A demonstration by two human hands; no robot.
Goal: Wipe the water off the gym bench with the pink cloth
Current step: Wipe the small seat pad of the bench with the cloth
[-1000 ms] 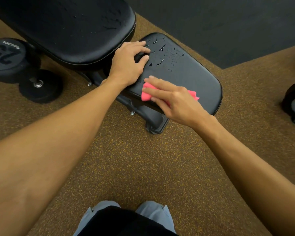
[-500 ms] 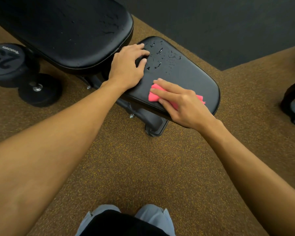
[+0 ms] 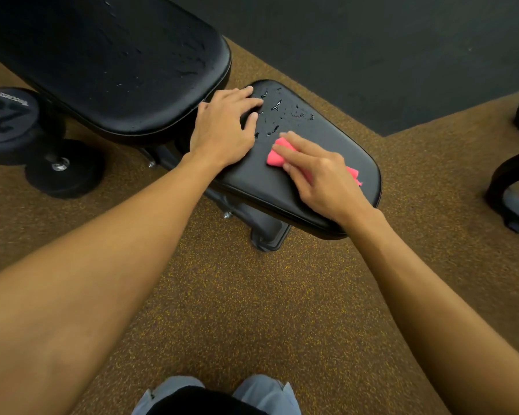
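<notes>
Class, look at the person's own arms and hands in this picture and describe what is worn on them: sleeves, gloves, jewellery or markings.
Nothing is worn. The left hand and right hand are bare: no gloves, rings or bands show. The left forearm and right forearm are uncovered to the picture's edge, with no sleeve, watch or marking in view.

Floor: brown speckled rubber (image 3: pixel 252 295). Dark grey surface (image 3: pixel 372 49) adjoins beyond the grip. Dumbbell (image 3: pixel 12 121), marked 25, lies well left of the grip.
</notes>
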